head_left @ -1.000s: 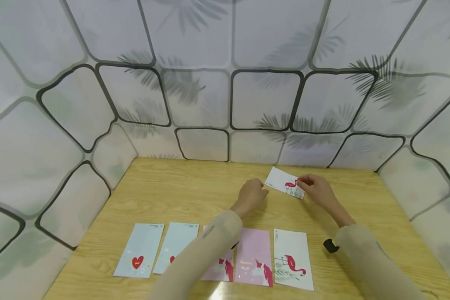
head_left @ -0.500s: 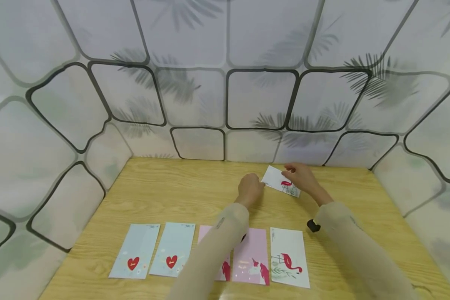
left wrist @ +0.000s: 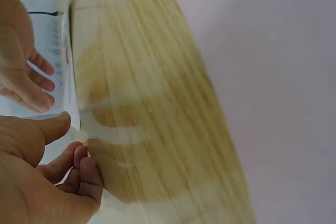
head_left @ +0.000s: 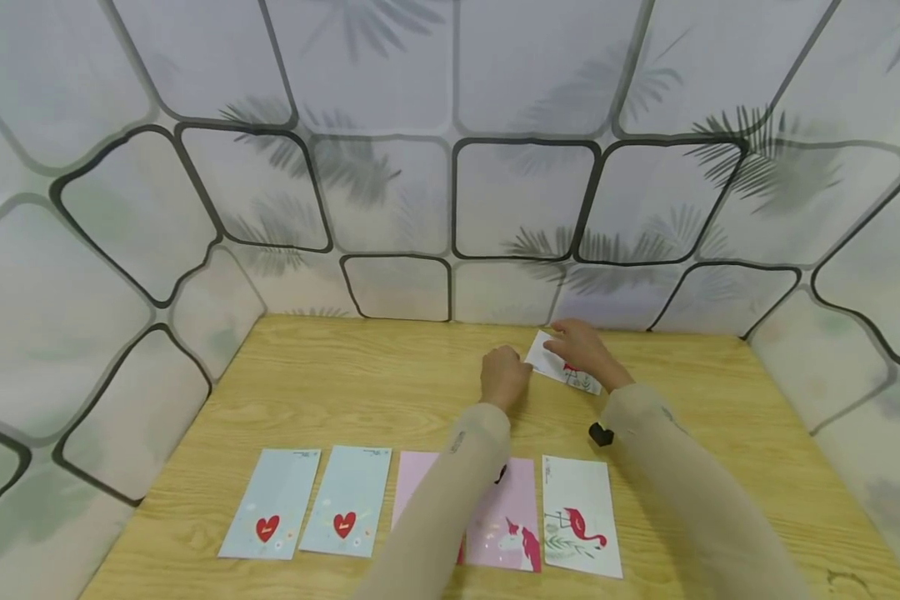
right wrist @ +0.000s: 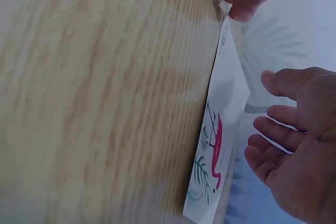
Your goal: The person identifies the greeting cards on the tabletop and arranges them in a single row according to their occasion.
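Note:
A white card with a red flamingo (head_left: 587, 382) lies slantwise toward the back of the table, its print also facing the right wrist view (right wrist: 218, 140). At the card's left corner, my left hand (head_left: 504, 379) pinches the edge between thumb and curled fingers; the contact is partly hidden in the left wrist view. My right hand (head_left: 587, 346) hovers over the card's far side and covers part of it in the head view. In the right wrist view the fingers of the right hand (right wrist: 304, 135) are loosely bent, apart from the card and holding nothing.
Along the table's front stand in a row two light blue heart cards (head_left: 273, 492) (head_left: 350, 492), two pink unicorn cards (head_left: 506, 542) (head_left: 412, 475) and another flamingo card (head_left: 583, 492). My left sleeve covers part of the pink ones. A patterned wall (head_left: 390, 200) closes the back.
My right hand has left the flamingo card's right edge and moved left and away from me, above the card. My left hand has come to its left corner. The front row stays put.

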The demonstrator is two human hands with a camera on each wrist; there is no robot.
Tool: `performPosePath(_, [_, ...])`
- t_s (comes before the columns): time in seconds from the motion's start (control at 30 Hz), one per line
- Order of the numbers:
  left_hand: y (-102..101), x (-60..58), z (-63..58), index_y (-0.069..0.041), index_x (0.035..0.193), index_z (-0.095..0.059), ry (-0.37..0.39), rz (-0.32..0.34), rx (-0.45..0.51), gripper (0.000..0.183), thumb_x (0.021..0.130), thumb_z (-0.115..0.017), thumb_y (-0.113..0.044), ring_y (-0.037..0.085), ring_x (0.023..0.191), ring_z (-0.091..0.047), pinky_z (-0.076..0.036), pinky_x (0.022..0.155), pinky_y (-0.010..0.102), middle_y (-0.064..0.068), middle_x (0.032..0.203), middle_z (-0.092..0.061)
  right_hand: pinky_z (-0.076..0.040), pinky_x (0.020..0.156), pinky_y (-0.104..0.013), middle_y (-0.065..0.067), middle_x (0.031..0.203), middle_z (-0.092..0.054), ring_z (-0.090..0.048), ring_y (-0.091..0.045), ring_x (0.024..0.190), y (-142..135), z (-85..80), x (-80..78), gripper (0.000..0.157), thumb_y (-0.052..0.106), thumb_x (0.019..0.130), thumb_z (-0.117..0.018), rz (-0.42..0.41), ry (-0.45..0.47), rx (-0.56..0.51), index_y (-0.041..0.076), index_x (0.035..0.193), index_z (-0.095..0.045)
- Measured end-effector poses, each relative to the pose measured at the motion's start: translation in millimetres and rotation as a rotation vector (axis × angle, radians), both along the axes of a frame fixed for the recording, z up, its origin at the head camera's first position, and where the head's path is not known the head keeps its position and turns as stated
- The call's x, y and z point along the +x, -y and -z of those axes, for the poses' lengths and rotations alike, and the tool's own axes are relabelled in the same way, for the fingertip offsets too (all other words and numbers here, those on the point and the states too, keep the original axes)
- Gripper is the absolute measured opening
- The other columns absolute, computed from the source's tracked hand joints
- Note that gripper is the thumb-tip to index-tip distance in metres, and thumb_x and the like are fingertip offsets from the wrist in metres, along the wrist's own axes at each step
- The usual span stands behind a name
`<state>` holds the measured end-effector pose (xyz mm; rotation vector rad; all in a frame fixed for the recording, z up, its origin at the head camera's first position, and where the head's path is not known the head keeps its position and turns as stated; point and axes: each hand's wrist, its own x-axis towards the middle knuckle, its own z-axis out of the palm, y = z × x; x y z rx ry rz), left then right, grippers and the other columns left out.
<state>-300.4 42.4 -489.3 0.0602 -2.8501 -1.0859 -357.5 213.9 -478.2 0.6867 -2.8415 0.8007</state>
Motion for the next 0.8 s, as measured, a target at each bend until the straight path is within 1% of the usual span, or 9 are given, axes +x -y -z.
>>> performPosePath(0.1, [-3,2.3,-3.0,0.001,0.070,-0.070,-0.042,-0.009,-0.065,0.029,0.090,-0.081,-0.018,0.032,0.086,-0.067,-0.055,0.080,0.040,0.015,0.081,-0.072,-0.045,0.101,-0.061,-0.036,0.122,-0.064,-0.059,-0.053,0.115,4,-1.1,-2.2,0.047,0.016,0.092,-0.067,-0.020,0.007,0.009,-0.019,0.123,-0.060])
performPosePath(0.2, [-7,2.9,-3.1,0.003,0.088,-0.074,-0.031,-0.018,-0.097,0.028,0.090,-0.082,-0.023,0.034,0.097,-0.065,-0.052,0.092,0.042,0.017,0.098,-0.071,-0.047,0.098,-0.061,-0.035,0.118,-0.065,-0.060,-0.052,0.111,8,-0.5,-4.3,0.045,0.016,0.092,-0.069,-0.035,0.029,0.035,-0.018,0.121,-0.061])
performPosePath(0.3, [-11,1.9,-1.1,0.003,0.101,-0.073,0.004,-0.033,-0.130,0.037,0.090,-0.082,-0.032,0.033,0.102,-0.063,-0.051,0.095,0.040,0.017,0.106,-0.070,-0.047,0.098,-0.061,-0.033,0.119,-0.065,-0.060,-0.051,0.111,13,2.4,-6.6,0.046,0.016,0.092,-0.071,-0.032,0.052,0.069,-0.016,0.124,-0.061])
performPosePath(0.37, [-13,1.3,0.6,0.002,0.106,-0.072,0.021,-0.039,-0.164,0.042,0.089,-0.081,-0.036,0.031,0.104,-0.062,-0.050,0.097,0.038,0.016,0.108,-0.069,-0.047,0.097,-0.061,-0.032,0.118,-0.065,-0.060,-0.050,0.110,15,5.2,-7.8,0.046,0.017,0.092,-0.073,-0.017,0.053,0.105,-0.015,0.123,-0.061])
performPosePath(0.47, [-16,1.7,1.3,-0.001,0.107,-0.072,0.015,-0.038,-0.284,0.047,0.088,-0.080,-0.043,0.027,0.102,-0.063,-0.049,0.097,0.036,0.013,0.107,-0.070,-0.046,0.098,-0.062,-0.031,0.120,-0.066,-0.060,-0.050,0.113,17,8.8,-8.7,0.049,0.017,0.089,-0.076,0.007,0.043,0.143,-0.013,0.125,-0.061])
performPosePath(0.57, [-18,2.6,0.5,-0.003,0.107,-0.072,-0.001,-0.036,-0.404,0.047,0.089,-0.079,-0.046,0.024,0.099,-0.063,-0.049,0.094,0.034,0.010,0.104,-0.071,-0.046,0.097,-0.062,-0.031,0.121,-0.066,-0.060,-0.050,0.113,18,10.5,-8.3,0.052,0.018,0.087,-0.078,0.025,0.035,0.174,-0.013,0.126,-0.061])
performPosePath(0.63, [-18,3.1,-0.9,-0.004,0.107,-0.073,-0.007,-0.033,-0.463,0.047,0.090,-0.077,-0.048,0.022,0.099,-0.064,-0.048,0.093,0.034,0.008,0.104,-0.071,-0.046,0.097,-0.062,-0.031,0.123,-0.066,-0.059,-0.051,0.115,18,10.6,-7.6,0.056,0.018,0.086,-0.079,0.030,0.023,0.187,-0.013,0.129,-0.061])
performPosePath(0.73, [-18,4.2,-3.0,-0.005,0.107,-0.074,-0.021,-0.034,-0.481,0.045,0.091,-0.077,-0.047,0.022,0.100,-0.064,-0.048,0.092,0.033,0.007,0.103,-0.072,-0.045,0.099,-0.062,-0.033,0.124,-0.065,-0.058,-0.051,0.115,16,10.6,-7.1,0.057,0.016,0.085,-0.080,0.035,0.007,0.172,-0.013,0.130,-0.061])
performPosePath(0.8, [-18,5.4,-4.8,-0.005,0.106,-0.075,-0.029,-0.033,-0.472,0.043,0.090,-0.079,-0.045,0.022,0.099,-0.064,-0.048,0.091,0.033,0.007,0.102,-0.072,-0.043,0.102,-0.061,-0.033,0.124,-0.064,-0.057,-0.052,0.116,14,11.2,-7.3,0.053,0.012,0.086,-0.078,0.035,0.003,0.140,-0.014,0.129,-0.062])
